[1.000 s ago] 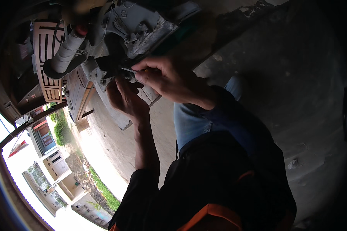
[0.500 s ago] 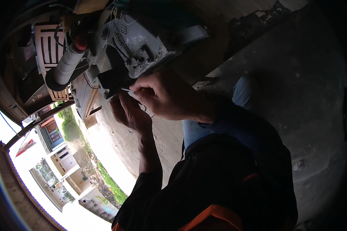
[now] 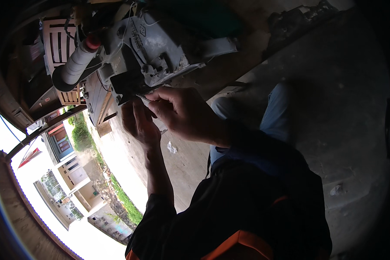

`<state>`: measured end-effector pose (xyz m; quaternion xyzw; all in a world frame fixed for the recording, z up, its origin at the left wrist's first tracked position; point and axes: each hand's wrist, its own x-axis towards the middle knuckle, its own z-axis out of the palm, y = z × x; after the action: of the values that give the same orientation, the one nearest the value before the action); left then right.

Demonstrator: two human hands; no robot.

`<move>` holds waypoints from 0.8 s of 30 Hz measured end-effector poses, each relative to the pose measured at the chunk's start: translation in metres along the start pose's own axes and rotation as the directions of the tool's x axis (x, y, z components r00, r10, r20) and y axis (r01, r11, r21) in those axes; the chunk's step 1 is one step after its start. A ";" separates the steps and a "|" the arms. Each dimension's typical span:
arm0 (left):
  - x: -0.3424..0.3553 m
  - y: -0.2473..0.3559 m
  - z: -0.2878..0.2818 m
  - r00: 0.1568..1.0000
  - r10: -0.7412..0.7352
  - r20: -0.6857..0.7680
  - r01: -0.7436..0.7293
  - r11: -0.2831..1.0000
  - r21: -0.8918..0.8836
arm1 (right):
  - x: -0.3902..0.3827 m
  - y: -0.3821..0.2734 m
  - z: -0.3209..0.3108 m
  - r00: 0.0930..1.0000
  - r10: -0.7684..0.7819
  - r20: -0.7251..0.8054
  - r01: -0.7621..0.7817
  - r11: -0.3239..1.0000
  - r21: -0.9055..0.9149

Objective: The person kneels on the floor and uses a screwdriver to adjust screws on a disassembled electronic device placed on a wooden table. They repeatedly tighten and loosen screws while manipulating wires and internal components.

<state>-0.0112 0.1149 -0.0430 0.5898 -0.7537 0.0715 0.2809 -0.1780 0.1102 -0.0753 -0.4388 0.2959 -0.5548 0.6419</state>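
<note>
So the right hand point(image 3: 181, 113) is in the middle of the frame, just left of center, thumb and index finger pinched together on a thin pale piece point(image 3: 144, 99). Only a bit of that piece pokes out at the fingertips, so I can't tell what it is. The left hand point(image 3: 139, 125) is just beside it, a little lower and further left, fingers curled and tips up close to the same spot. Can't tell if they're clamped on anything, too dark and they hide each other.

Right above both hands there's a grubby grey machine point(image 3: 164, 45) in the upper middle, with a black part point(image 3: 126, 84) of it hanging close over the fingertips. Upper left has a cone of white thread point(image 3: 79, 66) with a red top, tilted, and behind it some slatted wooden furniture point(image 3: 58, 41). Below the cone is a wooden table point(image 3: 96, 97), partly covered.

Jeans-clad legs point(image 3: 276, 110) show right of center, over a grey concrete floor point(image 3: 333, 99). There's a crumpled whitish scrap point(image 3: 172, 147) on the floor below the hands. Lower left is super bright: buildings point(image 3: 76, 171) and a strip of grass point(image 3: 125, 200).
</note>
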 end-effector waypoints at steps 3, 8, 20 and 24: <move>-0.010 0.009 0.000 0.856 -0.511 0.073 0.498 0.781 -0.376 | -0.007 -0.006 -0.011 0.999 0.010 0.046 -0.006 0.997 -0.078; -0.010 -0.001 -0.004 0.957 -0.278 0.080 0.287 0.942 -0.172 | -0.002 0.000 0.015 0.953 -0.243 -0.180 0.210 0.960 -0.183; -0.008 0.001 0.001 0.964 -0.264 0.002 0.254 0.925 -0.282 | -0.007 -0.007 -0.001 0.987 -0.154 -0.051 0.142 0.972 -0.187; -0.009 0.002 0.000 0.940 -0.339 0.037 0.333 0.888 -0.317 | 0.001 -0.001 0.005 0.978 -0.180 -0.102 0.162 0.973 -0.167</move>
<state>-0.0113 0.1232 -0.0474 0.6573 -0.6391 -0.0950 0.3880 -0.1736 0.1108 -0.0721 -0.4789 0.3368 -0.6078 0.5365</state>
